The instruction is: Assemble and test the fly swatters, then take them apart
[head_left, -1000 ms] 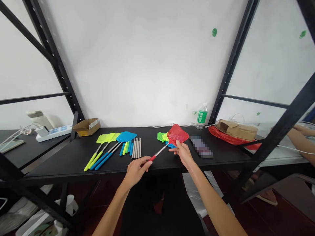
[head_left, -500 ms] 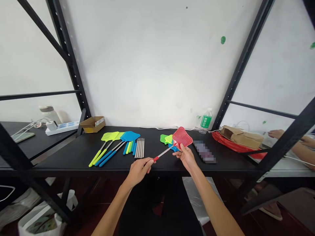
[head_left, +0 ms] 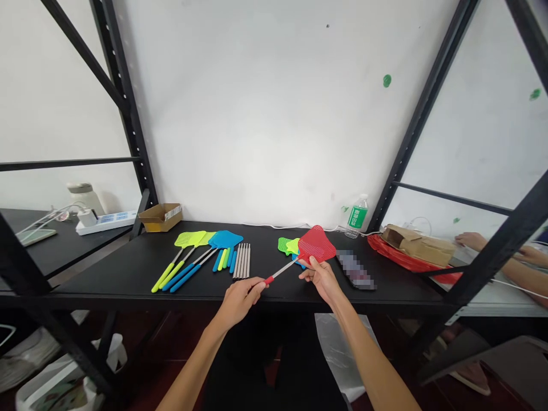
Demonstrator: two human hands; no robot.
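Observation:
Between my hands, above the front of the black table, is a red fly swatter (head_left: 317, 244) with a metal rod. My left hand (head_left: 240, 299) is closed around its red handle, most of which is hidden in the fist. My right hand (head_left: 321, 277) pinches the lower edge of the red head near the rod. Behind it lie loose green, yellow and blue swatter heads (head_left: 291, 246), partly covered. Left of my hands are metal rods (head_left: 242, 260), short blue and yellow-green handles (head_left: 223, 259), and whole yellow and blue fly swatters (head_left: 192, 260).
A phone (head_left: 356, 269) lies right of my right hand, with a water bottle (head_left: 357, 217) behind. A small cardboard box (head_left: 160, 217) stands back left. At the right are a red bag (head_left: 391, 251), brown packaging (head_left: 417, 245) and another person's hands (head_left: 471, 240). Black shelf posts (head_left: 411, 125) flank the table.
The red swatter's head has tilted slightly and moved a little right and down, both hands still on it. The whole view has shifted slightly.

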